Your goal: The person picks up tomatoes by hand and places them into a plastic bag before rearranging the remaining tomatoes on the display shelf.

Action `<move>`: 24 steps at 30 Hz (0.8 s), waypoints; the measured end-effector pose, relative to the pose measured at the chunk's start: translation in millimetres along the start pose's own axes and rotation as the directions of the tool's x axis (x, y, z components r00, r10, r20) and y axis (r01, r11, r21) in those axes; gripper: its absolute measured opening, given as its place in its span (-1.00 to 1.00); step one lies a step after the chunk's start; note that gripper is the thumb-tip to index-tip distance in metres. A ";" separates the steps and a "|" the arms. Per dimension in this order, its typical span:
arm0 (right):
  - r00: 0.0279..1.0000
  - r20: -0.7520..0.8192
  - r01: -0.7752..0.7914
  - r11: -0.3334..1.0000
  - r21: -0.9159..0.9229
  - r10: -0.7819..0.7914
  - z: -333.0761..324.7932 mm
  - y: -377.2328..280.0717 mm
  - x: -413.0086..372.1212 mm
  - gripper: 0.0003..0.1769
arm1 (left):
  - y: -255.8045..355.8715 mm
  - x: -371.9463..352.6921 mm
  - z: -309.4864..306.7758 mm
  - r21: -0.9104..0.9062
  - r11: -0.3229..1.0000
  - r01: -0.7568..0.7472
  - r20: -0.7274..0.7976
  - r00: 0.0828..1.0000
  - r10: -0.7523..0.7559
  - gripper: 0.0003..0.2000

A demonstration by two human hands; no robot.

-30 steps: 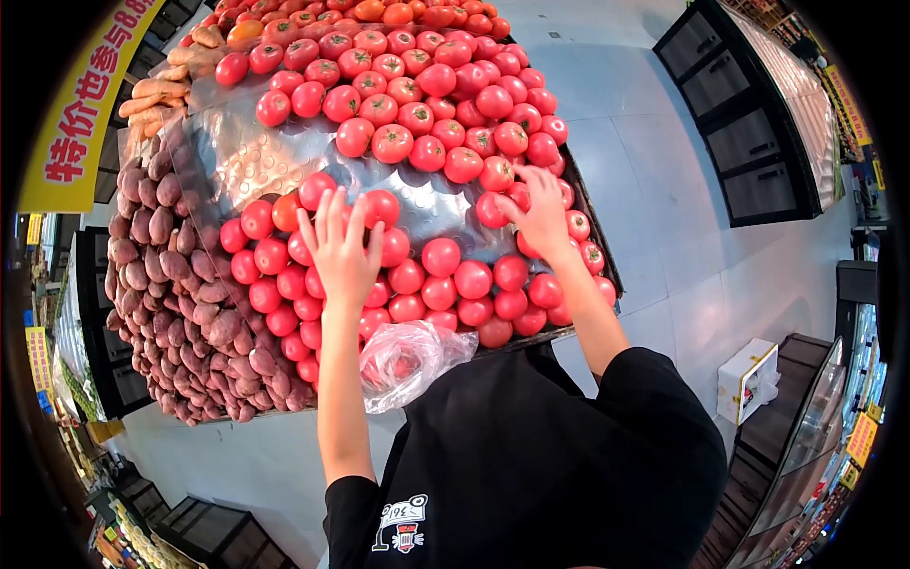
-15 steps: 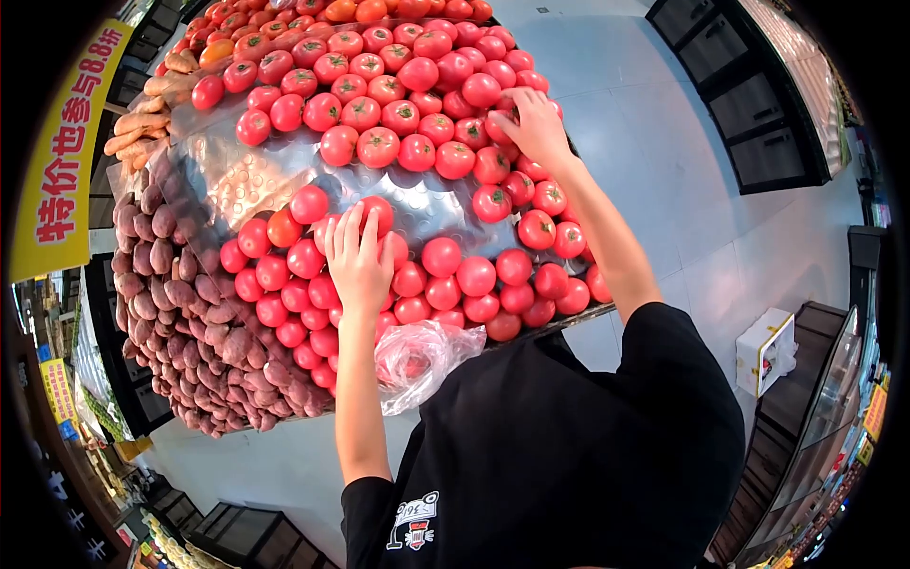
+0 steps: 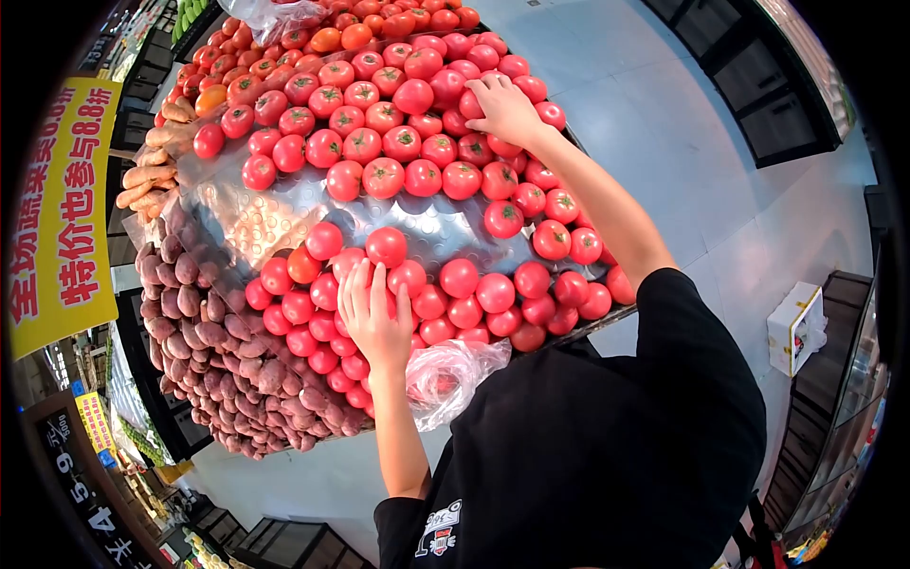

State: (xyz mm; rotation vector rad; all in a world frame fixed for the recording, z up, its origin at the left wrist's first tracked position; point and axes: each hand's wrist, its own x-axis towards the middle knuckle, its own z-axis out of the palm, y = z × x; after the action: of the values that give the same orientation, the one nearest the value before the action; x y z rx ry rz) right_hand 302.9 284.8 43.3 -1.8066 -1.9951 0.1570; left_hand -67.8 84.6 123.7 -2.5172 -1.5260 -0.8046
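My left hand [image 3: 374, 318] rests over the near rows of red tomatoes [image 3: 459, 279], its fingers spread and the thumb apart, with a tomato partly hidden beneath them. Just beyond its fingertips sits another tomato [image 3: 386, 247]. Farther off, my right hand [image 3: 504, 112] reaches over the right side of the far heap, fingers and thumb curved about a tomato [image 3: 470, 103]. Between the two groups shows a shiny dimpled plastic sheet [image 3: 360, 209]. A bunched clear plastic bag [image 3: 453, 379] lies against the near tomatoes, beside my left wrist.
Purple sweet potatoes [image 3: 237, 360] are heaped on the left, with tan tubers [image 3: 149, 180] behind them. A yellow sign [image 3: 71, 209] stands at the far left. To the right are grey floor [image 3: 626, 104], a black-framed display case [image 3: 758, 85] and a white box [image 3: 796, 327].
The view has shifted. My left hand has drawn back toward me, off the tomato it was touching. My right hand has moved left and farther away over the far heap.
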 end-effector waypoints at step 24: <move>0.990 0.139 -0.116 0.668 0.735 0.019 -12.8 -145.0 -151.4 -0.12 | -4.5 4.0 22.3 -0.097 0.995 -0.020 0.056 0.998 0.026 -0.59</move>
State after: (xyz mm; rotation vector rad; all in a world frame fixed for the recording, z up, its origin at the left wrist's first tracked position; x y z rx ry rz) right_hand 182.2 115.3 71.5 -1.3258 -1.5627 0.9809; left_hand -61.5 97.6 105.6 -2.6437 -1.5068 -0.8295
